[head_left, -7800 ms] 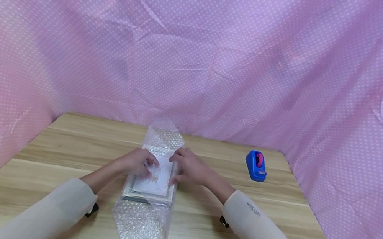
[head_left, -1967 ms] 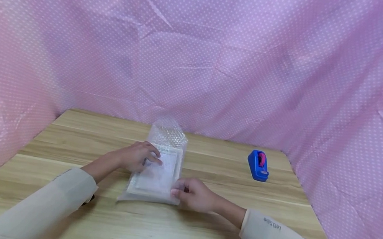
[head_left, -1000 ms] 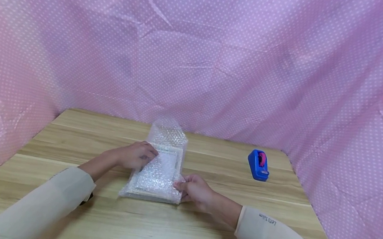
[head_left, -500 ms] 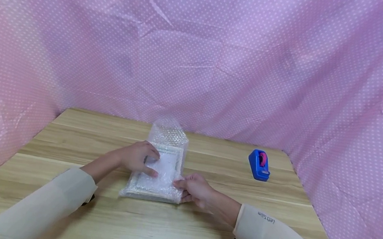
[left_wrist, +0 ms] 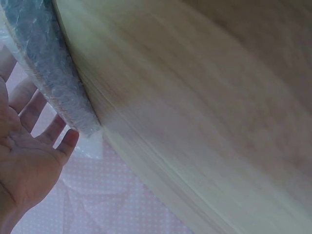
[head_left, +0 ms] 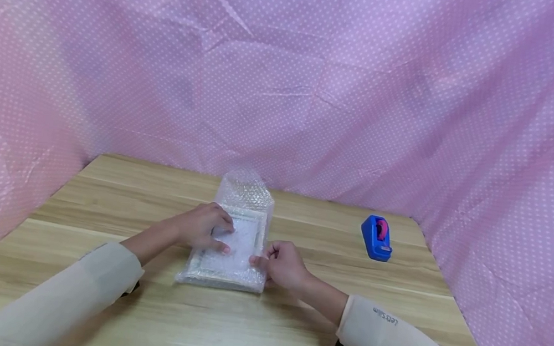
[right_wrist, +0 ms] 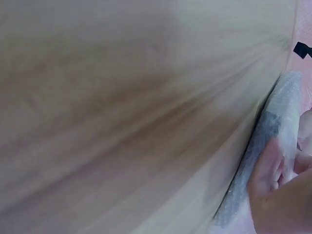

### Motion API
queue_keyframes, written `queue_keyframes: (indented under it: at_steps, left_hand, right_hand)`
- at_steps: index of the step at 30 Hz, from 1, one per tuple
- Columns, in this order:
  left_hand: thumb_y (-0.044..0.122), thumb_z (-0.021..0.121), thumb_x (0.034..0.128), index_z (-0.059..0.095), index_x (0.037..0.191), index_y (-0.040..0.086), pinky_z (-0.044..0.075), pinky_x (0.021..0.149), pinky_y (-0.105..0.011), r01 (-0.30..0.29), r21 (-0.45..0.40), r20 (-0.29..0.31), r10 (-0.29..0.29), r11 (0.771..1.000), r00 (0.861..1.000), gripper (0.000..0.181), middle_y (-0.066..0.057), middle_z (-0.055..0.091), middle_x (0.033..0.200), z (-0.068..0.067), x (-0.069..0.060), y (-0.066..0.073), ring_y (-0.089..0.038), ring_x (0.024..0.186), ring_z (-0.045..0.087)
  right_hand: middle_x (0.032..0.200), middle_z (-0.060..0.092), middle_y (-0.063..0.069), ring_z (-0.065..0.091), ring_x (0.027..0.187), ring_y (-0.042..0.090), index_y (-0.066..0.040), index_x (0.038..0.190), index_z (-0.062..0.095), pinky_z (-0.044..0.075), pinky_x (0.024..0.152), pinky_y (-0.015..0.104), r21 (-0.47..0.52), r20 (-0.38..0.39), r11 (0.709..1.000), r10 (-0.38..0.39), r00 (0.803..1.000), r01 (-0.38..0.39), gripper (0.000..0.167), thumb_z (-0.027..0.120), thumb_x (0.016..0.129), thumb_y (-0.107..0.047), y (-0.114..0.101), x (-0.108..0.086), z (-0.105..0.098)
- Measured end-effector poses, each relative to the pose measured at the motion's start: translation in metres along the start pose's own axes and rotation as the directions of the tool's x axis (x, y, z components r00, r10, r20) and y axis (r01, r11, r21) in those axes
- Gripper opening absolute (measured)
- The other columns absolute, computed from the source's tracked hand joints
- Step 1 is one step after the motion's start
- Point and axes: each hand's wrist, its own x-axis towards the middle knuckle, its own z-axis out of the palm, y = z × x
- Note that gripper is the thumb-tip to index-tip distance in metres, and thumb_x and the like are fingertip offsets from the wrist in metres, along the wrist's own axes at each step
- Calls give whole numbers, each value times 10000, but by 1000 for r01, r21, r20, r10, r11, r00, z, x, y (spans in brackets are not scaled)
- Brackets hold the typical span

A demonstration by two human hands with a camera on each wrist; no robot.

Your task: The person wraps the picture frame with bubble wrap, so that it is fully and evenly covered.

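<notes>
A framed picture [head_left: 237, 241] lies flat under bubble wrap [head_left: 245, 192], whose pointed end extends past the frame's far edge. My left hand [head_left: 204, 227] rests on the wrapped frame's left side, thumb and fingers spread. In the left wrist view, the fingers of that left hand [left_wrist: 31, 141] lie along the edge of the wrapped frame [left_wrist: 53, 73]. At the right edge, my right hand [head_left: 284, 265] has its thumb on top of the wrap and its fingers bent at the side. The right wrist view shows the right hand [right_wrist: 278, 195] against the wrapped edge [right_wrist: 275, 117].
A blue tape dispenser [head_left: 376, 239] with a pink roll stands at the right of the wooden table [head_left: 154, 194]. Pink dotted cloth [head_left: 285, 84] hangs behind and on both sides.
The bubble wrap that lay toward the near side is folded over the frame. My right hand has moved from the frame's upper right down to its lower right edge. My left hand stays on the left.
</notes>
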Motion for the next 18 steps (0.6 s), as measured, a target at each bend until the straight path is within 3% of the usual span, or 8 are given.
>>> queue_keyframes:
  at_steps: [3,5,9,13,18]
  left_hand:
    - [485,765,871,759,1189,78,422,1048,-608,0,-4,3,0,1000,1000,516,-111,694,1250,-2,0,1,-355,1189,580]
    - [464,766,875,759,1188,75,421,1047,-609,-4,-2,2,4,1000,1000,499,-111,694,1250,-2,0,2,-356,1189,579]
    - [425,772,877,758,1190,72,407,1064,-604,5,-8,-2,-5,1000,1000,472,-109,691,1257,-2,0,3,-357,1203,573]
    - [399,780,870,760,1183,74,406,1065,-603,32,-25,-6,-32,999,999,452,-106,690,1260,0,0,5,-360,1206,572]
    - [383,786,854,760,1172,75,410,1053,-611,44,-40,-20,-44,998,999,444,-107,694,1249,2,-1,4,-369,1195,575]
  right_hand:
    - [617,493,-23,456,552,86,-22,753,595,392,475,197,-99,-13,992,-81,997,79,286,817,880,-152,0,3,-2]
    - [609,488,-31,431,558,83,-32,741,599,358,477,195,-129,-6,988,-91,996,90,286,817,879,-156,2,5,-2]
    - [635,521,-19,458,556,95,-25,779,593,388,488,215,-139,24,990,-36,999,39,289,821,877,-174,5,10,-5]
    - [703,542,11,484,564,112,26,947,545,419,494,239,-116,62,993,24,998,-17,370,844,856,-171,6,17,-8]
    - [771,645,52,574,652,110,50,1165,599,478,576,241,-113,129,993,2,992,13,434,839,857,-139,6,24,-9]
